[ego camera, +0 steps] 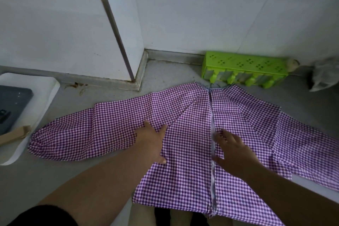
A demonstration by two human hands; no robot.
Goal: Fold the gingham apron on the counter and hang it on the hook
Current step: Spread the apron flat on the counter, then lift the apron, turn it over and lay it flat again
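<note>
Apron [192,115], purple-and-white gingham, is spread flat on the grey counter [165,75], reaching from the white tray edge at the left to the counter's right end, with its near hem hanging over the front edge. Two panels meet at a centre seam running toward the viewer. Left hand [153,140] is laid flat on the left panel, fingers straight and spread, palm pressed to the cloth just left of the seam. Right hand [233,149] is laid flat on the right panel, fingers extended, fingertips touching the white seam edge. Nothing is gripped by either hand. Green plastic rack [244,68] is seen against the wall just beyond the apron's top edge. White tray [36,101] is seen at the far left, touched by the apron's left end.
</note>
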